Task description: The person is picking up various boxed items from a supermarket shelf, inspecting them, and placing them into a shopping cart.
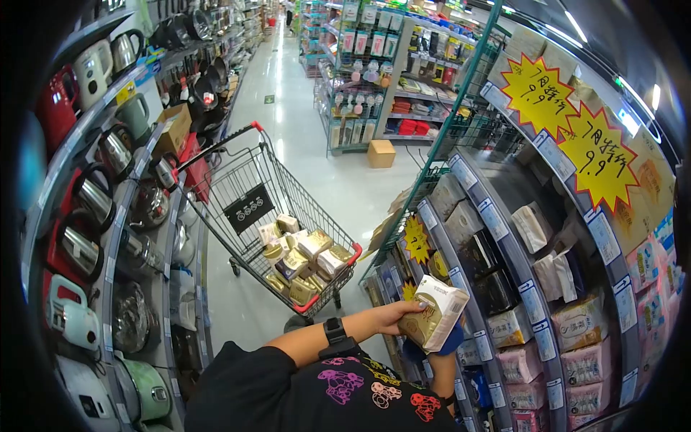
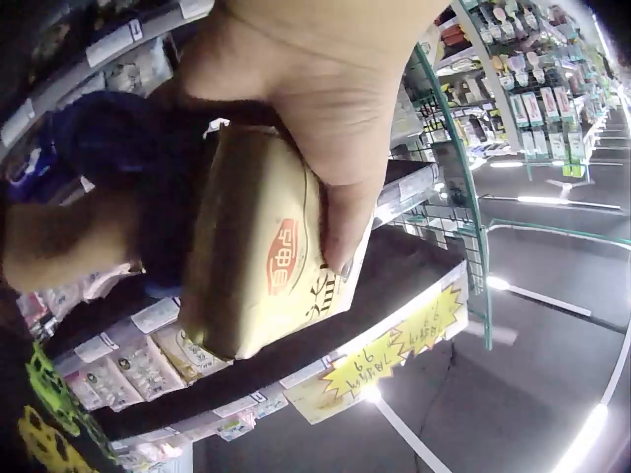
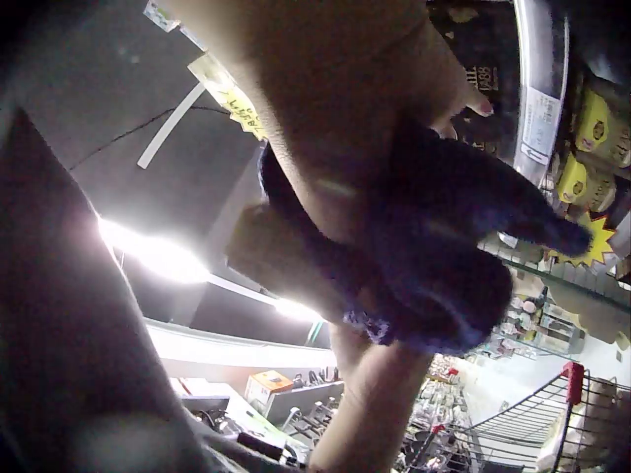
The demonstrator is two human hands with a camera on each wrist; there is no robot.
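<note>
My left hand (image 1: 397, 317) grips a gold and white soft pack (image 1: 432, 313) of what looks like paper tissues, its thumb laid over the printed front. In the left wrist view, orange and dark lettering shows on the pack (image 2: 258, 246). Just behind it my right hand (image 3: 365, 128) holds a bunched dark blue cloth (image 3: 434, 236). Most of the right hand's fingers are hidden by the cloth, with bare fingertips (image 3: 477, 106) showing past its edge. The cloth lies close against the pack's underside.
A wire shopping cart (image 1: 288, 216) with several similar gold packs (image 1: 313, 245) stands in the aisle to the left. Shelves of packs (image 1: 507, 327) rise on the right under yellow price signs (image 1: 540, 93). Kettles (image 1: 79, 245) line the left shelves. A cardboard box (image 1: 381, 153) sits farther ahead.
</note>
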